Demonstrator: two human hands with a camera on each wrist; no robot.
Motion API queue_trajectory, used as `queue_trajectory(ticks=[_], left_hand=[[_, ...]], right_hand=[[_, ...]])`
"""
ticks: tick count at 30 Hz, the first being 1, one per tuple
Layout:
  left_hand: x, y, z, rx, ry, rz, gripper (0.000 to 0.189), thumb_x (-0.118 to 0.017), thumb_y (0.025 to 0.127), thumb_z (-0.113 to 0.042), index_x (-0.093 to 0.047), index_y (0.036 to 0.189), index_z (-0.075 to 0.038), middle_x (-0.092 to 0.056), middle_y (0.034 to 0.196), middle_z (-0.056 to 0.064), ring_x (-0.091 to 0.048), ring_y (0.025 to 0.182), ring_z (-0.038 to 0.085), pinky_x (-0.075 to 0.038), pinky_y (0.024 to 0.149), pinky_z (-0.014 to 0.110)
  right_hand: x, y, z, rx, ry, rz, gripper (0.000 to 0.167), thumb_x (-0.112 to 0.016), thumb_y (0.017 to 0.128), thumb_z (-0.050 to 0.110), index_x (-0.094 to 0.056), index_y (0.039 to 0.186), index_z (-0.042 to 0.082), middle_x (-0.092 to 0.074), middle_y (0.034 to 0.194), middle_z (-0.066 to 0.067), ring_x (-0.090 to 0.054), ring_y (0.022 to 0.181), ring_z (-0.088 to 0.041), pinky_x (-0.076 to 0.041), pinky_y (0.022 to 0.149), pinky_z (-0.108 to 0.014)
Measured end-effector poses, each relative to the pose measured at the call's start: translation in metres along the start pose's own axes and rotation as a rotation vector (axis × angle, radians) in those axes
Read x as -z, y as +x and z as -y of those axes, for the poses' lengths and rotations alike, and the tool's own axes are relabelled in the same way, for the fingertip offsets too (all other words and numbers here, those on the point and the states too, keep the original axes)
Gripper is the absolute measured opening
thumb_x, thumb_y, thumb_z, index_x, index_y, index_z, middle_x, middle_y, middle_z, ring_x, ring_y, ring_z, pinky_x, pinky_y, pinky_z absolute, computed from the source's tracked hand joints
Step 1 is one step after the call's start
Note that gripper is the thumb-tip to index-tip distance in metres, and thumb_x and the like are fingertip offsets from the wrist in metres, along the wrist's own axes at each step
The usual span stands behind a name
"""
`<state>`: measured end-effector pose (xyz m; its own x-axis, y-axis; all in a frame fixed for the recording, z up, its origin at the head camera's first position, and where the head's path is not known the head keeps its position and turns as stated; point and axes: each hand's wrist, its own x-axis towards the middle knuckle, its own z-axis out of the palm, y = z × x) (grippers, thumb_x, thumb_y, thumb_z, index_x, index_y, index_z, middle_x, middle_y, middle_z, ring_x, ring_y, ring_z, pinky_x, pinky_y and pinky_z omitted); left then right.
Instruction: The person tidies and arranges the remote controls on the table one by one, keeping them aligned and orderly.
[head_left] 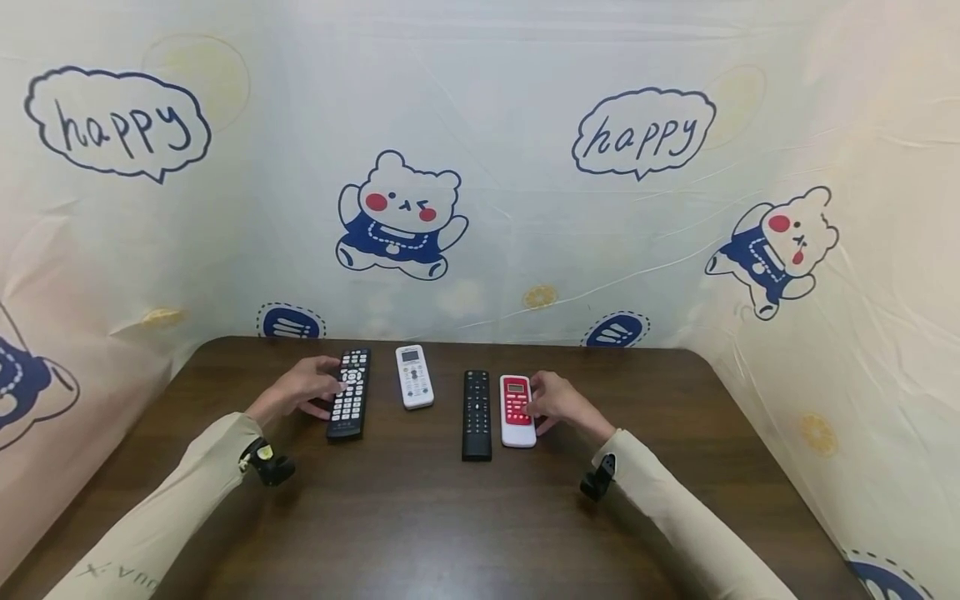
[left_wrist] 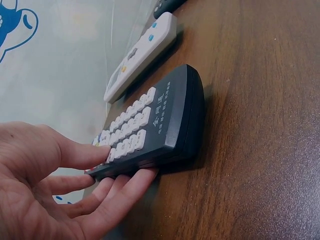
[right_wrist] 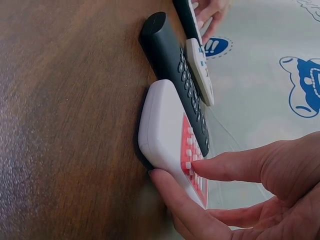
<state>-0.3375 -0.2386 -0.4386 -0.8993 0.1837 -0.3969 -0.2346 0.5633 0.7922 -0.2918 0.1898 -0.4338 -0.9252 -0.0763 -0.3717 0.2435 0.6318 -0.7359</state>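
On the left of the table, my left hand (head_left: 306,387) grips a black remote control with white buttons (head_left: 348,400). In the left wrist view the thumb lies on its keys and the fingertips reach under its side edge. Toward the right, a white remote control with a red face (head_left: 517,429) is pinched by my right hand (head_left: 561,400). Its thumb presses the red keypad, and the index finger is at the lower edge in the right wrist view. Just left of this one lies a slim black remote control (head_left: 477,442).
A white remote control with a small screen (head_left: 415,383) lies between the two black ones, near the back edge. The brown wooden table (head_left: 420,525) meets a printed curtain (head_left: 510,233) behind and at both sides. Dark wrist cameras sit on both sleeves.
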Motion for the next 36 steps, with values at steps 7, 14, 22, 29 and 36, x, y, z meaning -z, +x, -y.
queue_trajectory(ticks=[7,14,22,29,36], left_hand=[[0.000,0.000,0.001,0.003,0.011,-0.002,0.073,-0.059,0.104,-0.010,-0.017,0.160,0.011,-0.039,0.142,0.041,-0.055,0.123,0.053,-0.068,0.079,0.045],[0.000,0.000,0.001,0.002,0.011,0.002,0.073,-0.058,0.105,-0.009,-0.016,0.161,0.011,-0.039,0.143,0.042,-0.054,0.126,0.054,-0.068,0.079,0.046],[0.002,-0.001,0.002,-0.008,0.027,0.008,0.072,-0.057,0.105,-0.009,-0.016,0.159,0.012,-0.038,0.142,0.043,-0.053,0.125,0.055,-0.068,0.080,0.047],[0.000,-0.001,-0.001,-0.017,0.029,0.002,0.069,-0.056,0.105,-0.005,-0.018,0.159,0.014,-0.037,0.145,0.044,-0.055,0.123,0.054,-0.068,0.080,0.047],[-0.004,-0.001,-0.004,-0.047,0.023,-0.022,0.069,-0.057,0.104,-0.002,-0.019,0.159,0.013,-0.028,0.153,0.043,-0.052,0.127,0.057,-0.068,0.078,0.049]], right_hand=[[-0.003,0.002,0.001,-0.022,-0.004,-0.009,0.056,-0.073,0.095,-0.002,-0.047,0.145,-0.005,-0.058,0.124,-0.025,-0.069,0.104,-0.038,-0.068,0.065,-0.039],[-0.004,0.002,0.004,-0.027,-0.017,-0.011,0.058,-0.073,0.094,-0.002,-0.046,0.145,-0.004,-0.056,0.127,-0.025,-0.067,0.109,-0.039,-0.068,0.066,-0.038],[-0.002,0.005,0.005,0.004,-0.054,-0.012,0.059,-0.076,0.093,0.002,-0.046,0.144,-0.002,-0.057,0.128,-0.026,-0.067,0.107,-0.039,-0.068,0.063,-0.038],[0.003,0.010,0.005,0.003,-0.090,-0.034,0.056,-0.076,0.094,0.008,-0.047,0.141,-0.002,-0.060,0.121,-0.025,-0.067,0.104,-0.037,-0.068,0.065,-0.038],[0.003,0.012,0.009,0.008,-0.096,-0.063,0.053,-0.076,0.095,0.010,-0.050,0.140,-0.001,-0.058,0.126,-0.024,-0.067,0.106,-0.037,-0.068,0.066,-0.036]])
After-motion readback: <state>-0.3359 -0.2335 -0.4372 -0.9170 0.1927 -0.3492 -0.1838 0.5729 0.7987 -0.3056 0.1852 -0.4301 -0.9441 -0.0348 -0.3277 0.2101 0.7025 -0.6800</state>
